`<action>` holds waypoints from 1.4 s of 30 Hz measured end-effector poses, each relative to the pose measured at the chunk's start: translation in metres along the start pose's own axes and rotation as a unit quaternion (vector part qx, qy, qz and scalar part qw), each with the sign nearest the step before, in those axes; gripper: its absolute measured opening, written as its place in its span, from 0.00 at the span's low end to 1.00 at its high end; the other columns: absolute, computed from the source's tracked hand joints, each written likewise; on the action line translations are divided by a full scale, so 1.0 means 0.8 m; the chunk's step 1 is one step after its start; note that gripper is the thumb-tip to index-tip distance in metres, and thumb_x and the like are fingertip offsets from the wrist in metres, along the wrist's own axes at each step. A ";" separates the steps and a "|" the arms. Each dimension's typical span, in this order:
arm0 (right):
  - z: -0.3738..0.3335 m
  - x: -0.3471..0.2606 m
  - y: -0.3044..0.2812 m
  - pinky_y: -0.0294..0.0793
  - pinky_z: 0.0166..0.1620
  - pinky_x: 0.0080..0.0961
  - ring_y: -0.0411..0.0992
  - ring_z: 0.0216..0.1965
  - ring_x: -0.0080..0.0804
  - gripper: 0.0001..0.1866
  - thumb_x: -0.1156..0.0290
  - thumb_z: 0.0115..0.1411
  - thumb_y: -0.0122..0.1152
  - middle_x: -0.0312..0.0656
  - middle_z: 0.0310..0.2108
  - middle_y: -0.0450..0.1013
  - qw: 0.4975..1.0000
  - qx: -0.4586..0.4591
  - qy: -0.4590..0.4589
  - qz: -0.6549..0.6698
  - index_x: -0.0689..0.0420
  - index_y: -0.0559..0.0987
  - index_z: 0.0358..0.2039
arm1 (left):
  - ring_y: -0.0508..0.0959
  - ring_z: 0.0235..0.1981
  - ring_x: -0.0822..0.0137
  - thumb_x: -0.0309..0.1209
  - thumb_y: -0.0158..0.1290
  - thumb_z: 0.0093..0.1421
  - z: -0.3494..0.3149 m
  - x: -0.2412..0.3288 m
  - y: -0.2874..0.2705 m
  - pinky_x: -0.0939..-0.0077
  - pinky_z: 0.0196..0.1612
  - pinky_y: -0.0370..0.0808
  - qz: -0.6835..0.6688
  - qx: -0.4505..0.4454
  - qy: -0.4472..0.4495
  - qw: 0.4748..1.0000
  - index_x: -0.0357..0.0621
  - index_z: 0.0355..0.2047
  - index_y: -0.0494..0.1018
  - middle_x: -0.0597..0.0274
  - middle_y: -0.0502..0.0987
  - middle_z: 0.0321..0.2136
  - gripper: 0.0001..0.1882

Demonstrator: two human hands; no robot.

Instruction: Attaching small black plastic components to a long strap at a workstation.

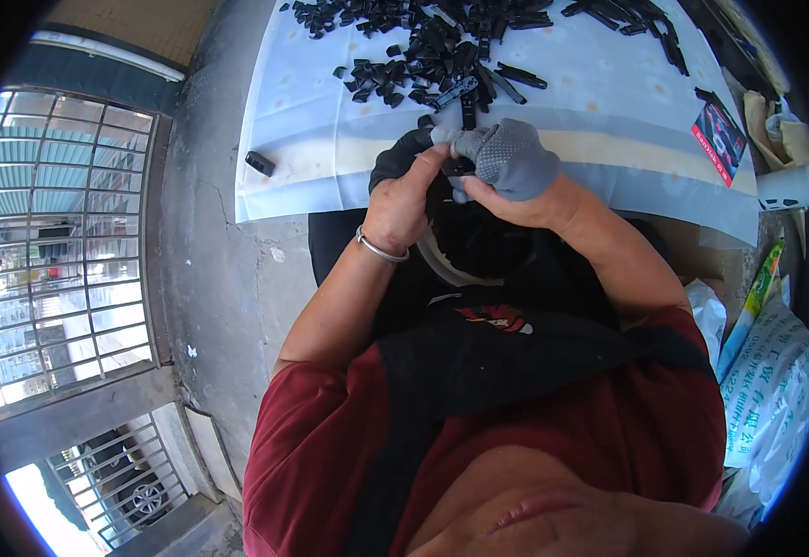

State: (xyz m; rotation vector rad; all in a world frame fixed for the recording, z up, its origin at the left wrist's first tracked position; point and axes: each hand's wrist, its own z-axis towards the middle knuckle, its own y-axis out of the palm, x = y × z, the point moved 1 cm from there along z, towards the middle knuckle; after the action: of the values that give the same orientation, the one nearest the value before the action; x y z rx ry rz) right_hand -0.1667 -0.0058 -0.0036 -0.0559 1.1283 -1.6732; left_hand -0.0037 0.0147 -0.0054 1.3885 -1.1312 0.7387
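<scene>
My left hand (406, 190), in a dark glove with thumb bare and a bangle at the wrist, is closed at the table's near edge. My right hand (511, 167), in a grey dotted glove with bare thumb, meets it fingertip to fingertip. Between them is a small black plastic part (460, 167), mostly covered by the fingers, so its exact shape is hidden. Just beyond the hands lies a heap of black plastic pieces (423, 70), some short and curved, others long and narrow. Under my hands, a pale-rimmed round container (442, 265) with a dark inside sits at my lap.
A pale plastic cover (321, 130) drapes the table. One black piece (259, 164) lies apart at its left, more long black strips (632, 20) at the far right. A red-and-black printed card (720, 139), a white cup (787, 188) and white sacks (771, 381) are at right. Barred windows (61, 241) stand left.
</scene>
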 end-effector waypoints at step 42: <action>0.038 0.002 -0.027 0.68 0.35 0.36 0.69 0.32 0.46 0.11 0.64 0.53 0.51 0.47 0.29 0.71 0.971 -0.143 0.086 -0.172 0.59 0.74 0.32 | 0.73 0.25 0.50 0.45 0.42 0.57 0.011 0.039 -0.024 0.63 0.31 0.69 0.669 0.007 0.183 0.721 0.41 0.29 0.72 0.49 0.73 0.21 0.19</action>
State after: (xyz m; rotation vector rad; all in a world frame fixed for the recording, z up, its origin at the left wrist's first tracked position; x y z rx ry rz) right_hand -0.1664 -0.0267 0.0276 -0.3121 1.5563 -1.8295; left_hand 0.0233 -0.0027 0.0144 0.1341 -1.7023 1.9198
